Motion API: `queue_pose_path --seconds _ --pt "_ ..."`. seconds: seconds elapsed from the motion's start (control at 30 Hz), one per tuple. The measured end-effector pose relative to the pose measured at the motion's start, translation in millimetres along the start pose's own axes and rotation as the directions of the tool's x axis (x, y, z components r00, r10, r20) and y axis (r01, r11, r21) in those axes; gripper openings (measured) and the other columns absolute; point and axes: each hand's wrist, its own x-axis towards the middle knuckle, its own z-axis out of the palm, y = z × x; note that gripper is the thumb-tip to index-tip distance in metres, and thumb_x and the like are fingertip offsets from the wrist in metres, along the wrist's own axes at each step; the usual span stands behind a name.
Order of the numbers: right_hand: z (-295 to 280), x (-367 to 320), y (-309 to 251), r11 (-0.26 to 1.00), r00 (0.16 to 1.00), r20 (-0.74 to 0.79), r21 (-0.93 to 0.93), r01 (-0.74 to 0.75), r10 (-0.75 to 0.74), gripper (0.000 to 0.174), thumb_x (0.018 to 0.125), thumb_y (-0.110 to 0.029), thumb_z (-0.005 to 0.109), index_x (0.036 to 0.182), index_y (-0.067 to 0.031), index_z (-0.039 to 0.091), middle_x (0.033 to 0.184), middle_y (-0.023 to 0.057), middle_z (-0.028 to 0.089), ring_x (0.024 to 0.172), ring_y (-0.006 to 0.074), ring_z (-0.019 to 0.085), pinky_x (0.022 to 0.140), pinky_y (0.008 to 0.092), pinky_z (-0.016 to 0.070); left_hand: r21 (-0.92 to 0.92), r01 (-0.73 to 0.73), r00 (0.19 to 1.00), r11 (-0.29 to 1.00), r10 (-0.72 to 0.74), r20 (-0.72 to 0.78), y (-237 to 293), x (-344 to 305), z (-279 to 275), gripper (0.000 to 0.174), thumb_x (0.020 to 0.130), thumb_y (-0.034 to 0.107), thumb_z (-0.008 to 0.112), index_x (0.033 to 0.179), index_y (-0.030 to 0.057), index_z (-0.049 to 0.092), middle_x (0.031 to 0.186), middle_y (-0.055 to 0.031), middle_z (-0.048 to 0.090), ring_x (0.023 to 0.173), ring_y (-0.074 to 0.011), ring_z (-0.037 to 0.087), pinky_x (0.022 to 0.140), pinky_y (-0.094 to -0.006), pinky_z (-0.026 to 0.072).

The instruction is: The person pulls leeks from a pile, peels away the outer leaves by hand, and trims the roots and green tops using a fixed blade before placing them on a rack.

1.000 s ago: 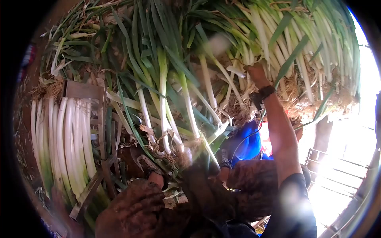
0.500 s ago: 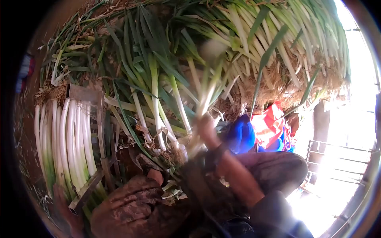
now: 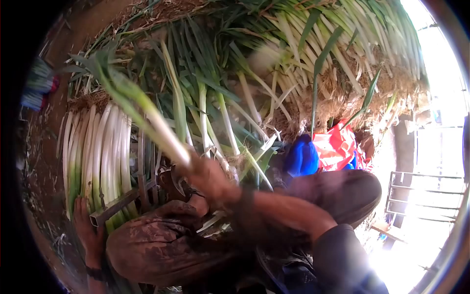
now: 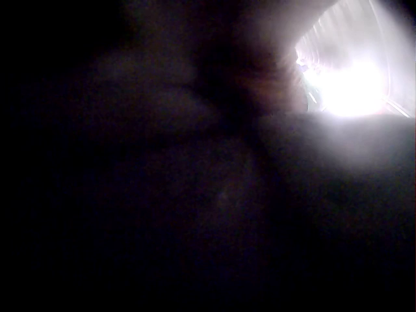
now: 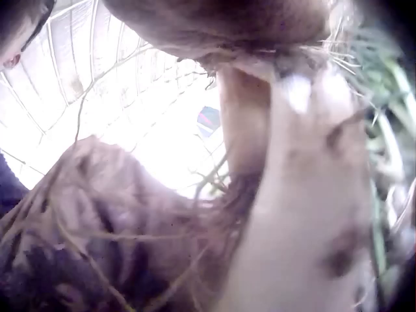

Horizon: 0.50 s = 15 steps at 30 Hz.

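Note:
My right hand [image 3: 210, 179] grips a leek [image 3: 164, 130] by its white root end, over my bent leg. Its green leaves slant up and left across the loose leeks, blurred by motion. Stringy roots [image 5: 240, 198] show close up in the right wrist view. At the left, a row of white leeks [image 3: 100, 147] lies side by side in a metal frame [image 3: 115, 207]. My left hand [image 3: 88, 228] rests with its fingers extended along the outer side of that row, beside the frame's end. The left wrist view is mostly dark.
A big heap of leeks [image 3: 338, 54] with roots fills the upper right. Several loose leeks [image 3: 227, 122] lie in the middle, before my feet. A red bag [image 3: 335, 147] and a blue item [image 3: 301, 154] lie under the heap's edge. A metal rack [image 3: 423, 196] stands at the right.
My right hand has come from the heap at the upper right, down and across to the left, bringing a leek. My left hand has come into clearer view beside the row.

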Motion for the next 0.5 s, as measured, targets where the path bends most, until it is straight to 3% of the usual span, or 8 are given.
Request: queue_pose_path --seconds 0.03,0.07,0.13,0.17,0.23,0.33,0.37,0.5 --pt "-20 17 14 0.998 0.996 -0.070 -0.001 0.055 -0.055 0.035 0.095 -0.041 0.061 0.106 -0.0078 0.059 0.077 0.0077 0.067 0.057 0.0187 0.061 0.052 0.0358 0.0554 0.008 -0.004 1.000 1.000 0.004 -0.001 -1 0 0 0.066 0.091 0.032 0.058 0.146 0.0000 0.038 0.149 -0.0251 0.039 0.137 -0.0432 0.037 0.112 -0.0502 0.0288" --pt "-43 37 25 0.927 0.975 -0.169 -0.367 0.074 -0.145 0.034 0.096 -0.039 0.061 0.107 -0.0074 0.060 0.074 0.0072 0.066 0.055 0.0187 0.060 0.051 0.0364 0.0555 0.015 -0.008 1.000 1.000 0.008 -0.001 -1 0 2 0.068 0.091 0.033 0.059 0.146 0.0001 0.038 0.149 -0.0249 0.039 0.137 -0.0430 0.036 0.112 -0.0505 0.0284" --pt "-92 71 74 0.391 0.824 -0.263 -0.919 -0.056 -0.501 0.032 0.095 -0.035 0.062 0.112 -0.0079 0.062 0.068 0.0057 0.065 0.053 0.0184 0.060 0.047 0.0347 0.0552 0.018 -0.002 1.000 1.000 0.002 -0.004 -4 0 6 0.069 0.090 0.034 0.059 0.147 0.0006 0.038 0.149 -0.0250 0.038 0.138 -0.0432 0.036 0.113 -0.0509 0.0282" --pt "-126 64 58 0.728 0.873 -0.405 -0.680 -0.087 -0.273 0.037 0.095 -0.036 0.061 0.123 -0.0116 0.060 0.072 0.0067 0.066 0.054 0.0178 0.062 0.044 0.0300 0.0538 0.029 0.010 1.000 1.000 -0.010 -0.003 -5 0 7 0.071 0.090 0.036 0.060 0.147 0.0010 0.037 0.150 -0.0251 0.038 0.138 -0.0434 0.035 0.113 -0.0512 0.0279" --pt "-183 76 71 0.834 0.847 -0.484 -0.359 -0.420 0.218 0.055 0.092 -0.042 0.064 0.137 -0.0149 0.050 0.088 0.0088 0.070 0.063 0.0188 0.066 0.054 0.0335 0.0578 0.020 0.030 0.999 0.999 -0.031 0.014 -6 -1 8 0.071 0.091 0.039 0.059 0.148 0.0010 0.037 0.151 -0.0250 0.037 0.139 -0.0435 0.035 0.113 -0.0514 0.0273" --pt "-250 79 212 0.975 0.778 -0.612 -0.049 -0.216 0.141 0.050 0.083 -0.042 0.074 0.111 -0.0011 0.069 0.089 0.0104 0.071 0.073 0.0174 0.065 0.065 0.0335 0.0527 0.011 0.018 0.999 1.000 -0.018 0.030 -6 0 4 0.073 0.093 0.045 0.056 0.148 0.0009 0.036 0.152 -0.0247 0.036 0.140 -0.0435 0.033 0.114 -0.0515 0.0266" --pt "-264 71 214 0.941 0.769 -0.550 0.112 -0.319 0.326 0.047 0.083 -0.037 0.073 0.114 -0.0017 0.069 0.087 0.0082 0.071 0.075 0.0165 0.064 0.068 0.0323 0.0518 0.002 -0.018 1.000 1.000 0.018 0.025 -4 1 3 0.073 0.095 0.047 0.054 0.148 0.0007 0.036 0.152 -0.0246 0.036 0.141 -0.0434 0.033 0.115 -0.0513 0.0264" --pt "-297 68 256 0.936 0.774 -0.589 -0.083 -0.342 0.231 0.049 0.083 -0.038 0.072 0.115 -0.0011 0.069 0.092 0.0124 0.071 0.081 0.0219 0.066 0.075 0.0361 0.0516 0.011 -0.016 1.000 1.000 0.016 0.023 2 5 1 0.061 0.097 0.034 0.052 0.147 0.0009 0.039 0.150 -0.0242 0.039 0.137 -0.0426 0.038 0.112 -0.0492 0.0316"
